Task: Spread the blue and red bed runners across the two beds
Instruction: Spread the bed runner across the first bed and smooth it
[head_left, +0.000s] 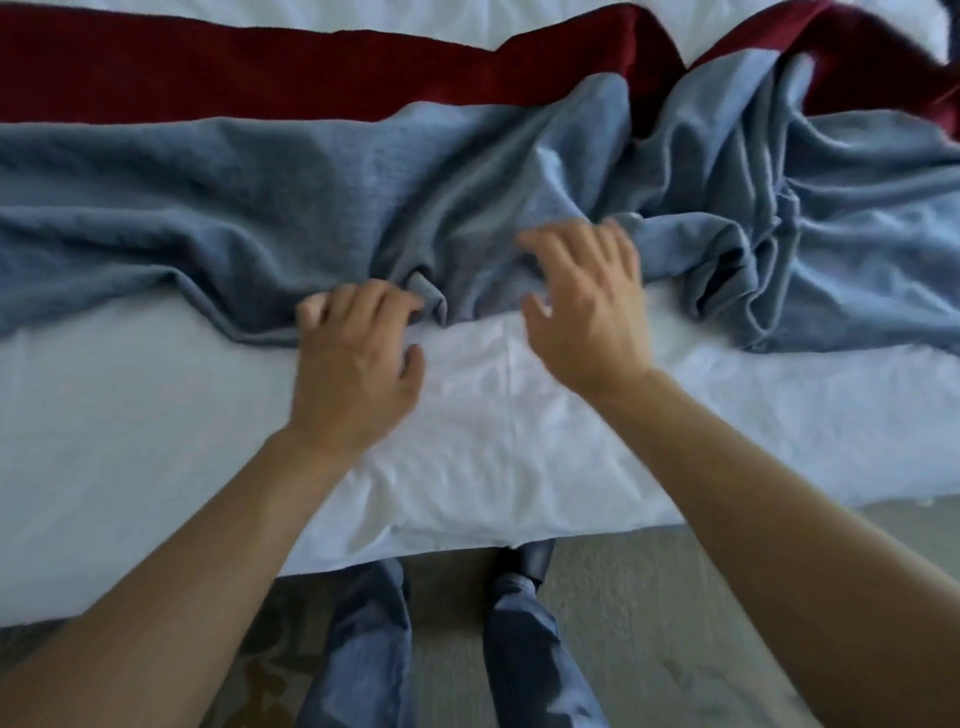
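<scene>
While bunched, blue runner (363, 176) beside left grip (353, 374).

At the near edge we see a grey carpet (649, 597) with a darker leafy pattern at its left. We stand on it in blue-grey trousers (363, 649), and one dark shoe (527, 558) pokes out just under the mattress edge.

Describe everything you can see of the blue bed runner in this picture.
The blue bed runner is a soft, knitted-looking cloth lying across the white bed sheet. Its left part lies fairly flat; its right part is bunched into deep folds. Its far edge overlaps the red runner. The left hand touches its near edge with curled fingers; the right hand is over it, fingers spread.
</scene>
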